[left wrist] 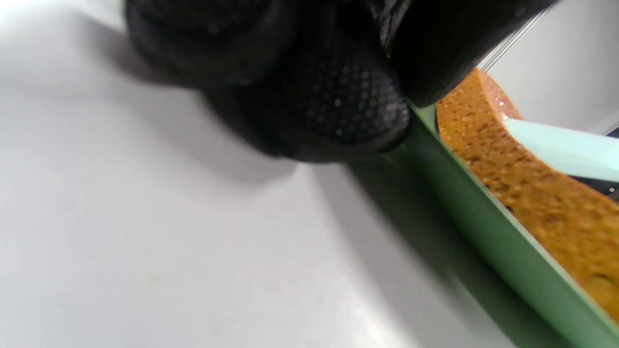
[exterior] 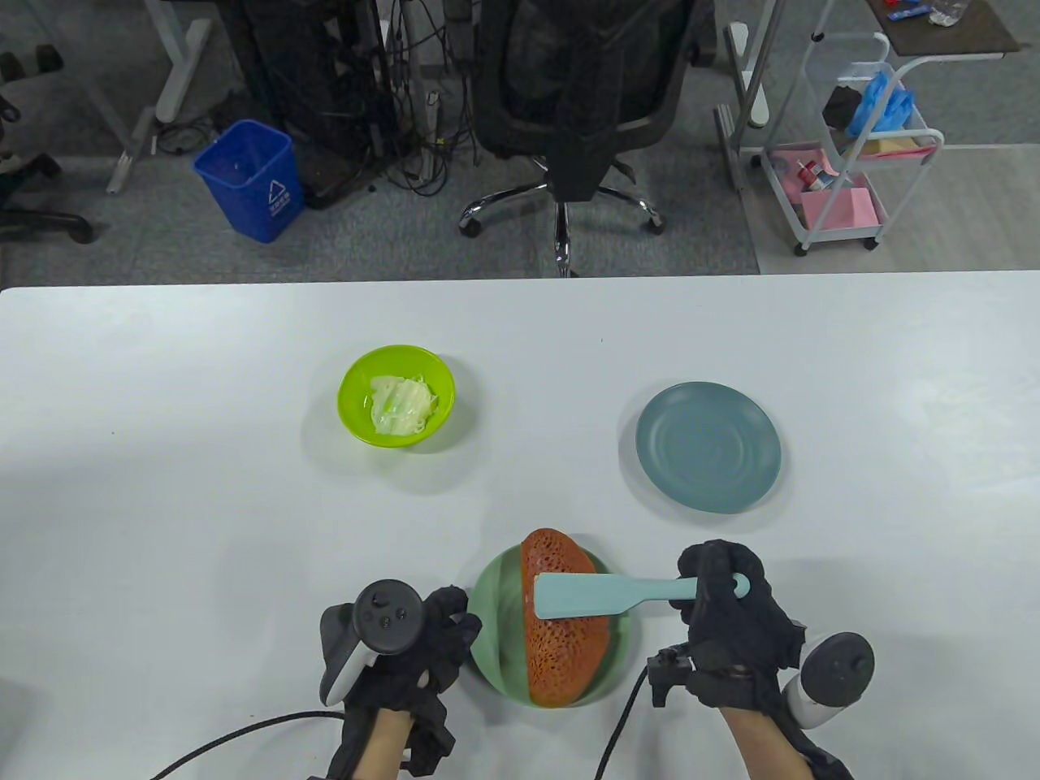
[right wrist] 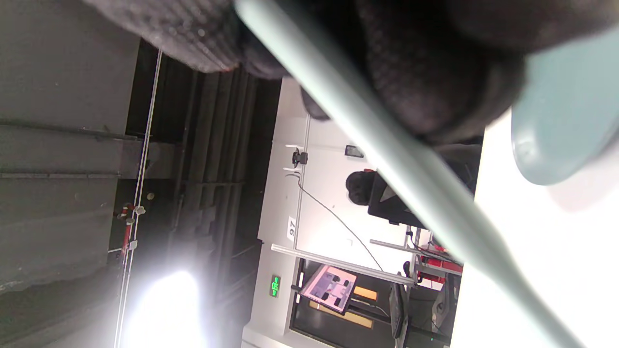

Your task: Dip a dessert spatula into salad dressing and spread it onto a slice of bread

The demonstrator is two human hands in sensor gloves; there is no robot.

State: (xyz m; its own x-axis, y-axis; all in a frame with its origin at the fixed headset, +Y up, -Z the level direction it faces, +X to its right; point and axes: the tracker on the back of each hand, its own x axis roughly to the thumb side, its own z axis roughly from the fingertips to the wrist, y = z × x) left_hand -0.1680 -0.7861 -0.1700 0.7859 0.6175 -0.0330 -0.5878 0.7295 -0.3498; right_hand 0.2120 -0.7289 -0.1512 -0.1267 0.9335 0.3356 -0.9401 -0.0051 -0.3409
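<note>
A brown, porous bread slice (exterior: 565, 650) lies on a pale green plate (exterior: 491, 613) near the table's front edge. My right hand (exterior: 723, 609) grips the handle of a light blue dessert spatula (exterior: 593, 595), whose flat blade lies over the bread's upper half. The handle (right wrist: 387, 150) crosses the right wrist view under my gloved fingers. My left hand (exterior: 431, 642) rests against the plate's left rim (left wrist: 483, 227), with a fingertip (left wrist: 338, 116) touching it; bread (left wrist: 532, 183) and spatula blade (left wrist: 566, 150) show there too. A lime green bowl (exterior: 397, 396) holds pale salad dressing (exterior: 402, 404) at the table's middle left.
An empty grey-blue plate (exterior: 708, 446) sits to the right of centre, also seen in the right wrist view (right wrist: 561, 121). Glove cables trail off the table's front edge. Beyond the far edge are an office chair (exterior: 569, 97), a blue bin (exterior: 248, 179) and a cart (exterior: 853, 154).
</note>
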